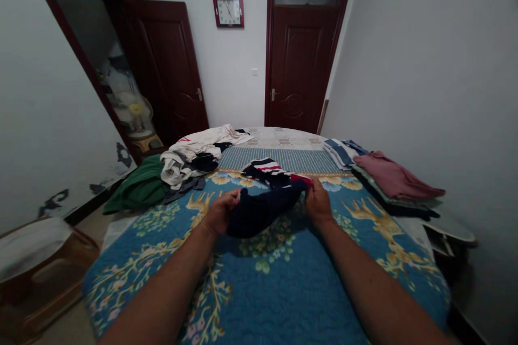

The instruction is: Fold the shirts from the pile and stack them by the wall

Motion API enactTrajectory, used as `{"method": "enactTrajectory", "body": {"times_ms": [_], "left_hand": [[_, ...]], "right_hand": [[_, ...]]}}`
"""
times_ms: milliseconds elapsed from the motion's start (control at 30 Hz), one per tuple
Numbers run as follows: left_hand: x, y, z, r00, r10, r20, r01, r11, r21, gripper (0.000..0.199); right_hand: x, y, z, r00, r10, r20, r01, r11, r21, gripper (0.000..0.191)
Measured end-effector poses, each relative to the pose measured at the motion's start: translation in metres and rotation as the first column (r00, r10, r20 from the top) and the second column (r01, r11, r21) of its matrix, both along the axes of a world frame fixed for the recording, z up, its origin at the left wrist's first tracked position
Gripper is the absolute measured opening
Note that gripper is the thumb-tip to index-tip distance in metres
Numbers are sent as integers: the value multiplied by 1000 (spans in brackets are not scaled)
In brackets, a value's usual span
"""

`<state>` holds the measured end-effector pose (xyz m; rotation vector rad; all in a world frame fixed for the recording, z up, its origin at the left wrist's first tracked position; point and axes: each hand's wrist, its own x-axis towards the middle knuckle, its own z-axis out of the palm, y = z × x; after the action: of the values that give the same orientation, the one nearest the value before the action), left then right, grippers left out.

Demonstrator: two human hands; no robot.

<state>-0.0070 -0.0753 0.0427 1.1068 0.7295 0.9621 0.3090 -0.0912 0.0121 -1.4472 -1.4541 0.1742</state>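
Observation:
Between my two hands is a dark navy garment (263,210) with red and white stripes on its far part. My left hand (220,211) is closed on the left end of the navy cloth. On the other side, my right hand (318,202) grips its right end, close to a red patch. The middle sags a little above the bed cover, while the striped part (269,167) lies on the cover beyond. Folds hide the garment's exact kind.
A blue floral cover (267,291) is spread under the work. To the left lies a loose heap of white and dark clothes (194,156) beside a green garment (140,186). Folded clothes (394,175) are stacked at right. A wooden stool (44,275) stands at left.

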Motion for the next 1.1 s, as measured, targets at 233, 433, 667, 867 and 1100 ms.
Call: {"method": "enactTrajectory", "body": {"times_ms": [233, 433, 667, 867, 1100], "left_hand": [[-50, 33, 3, 828, 541, -145, -508, 835, 212, 23], [-81, 66, -15, 614, 753, -236, -753, 649, 113, 44], [-84, 72, -32, 470, 761, -447, -591, 648, 481, 50], [-79, 75, -47, 353, 675, -648, 48, 679, 733, 42], [-84, 69, -45, 377, 698, -609, 264, 549, 793, 48]], "right_hand": [[-5, -20, 19, 860, -244, 448, 183, 967, 175, 57], [8, 8, -20, 805, -160, 571, 282, 950, -132, 63], [25, 2, -11, 765, 77, 640, 157, 941, -300, 41], [28, -9, 6, 718, 214, 662, 127, 895, -427, 31], [23, -15, 23, 722, 121, 681, 192, 911, -365, 31]]}}
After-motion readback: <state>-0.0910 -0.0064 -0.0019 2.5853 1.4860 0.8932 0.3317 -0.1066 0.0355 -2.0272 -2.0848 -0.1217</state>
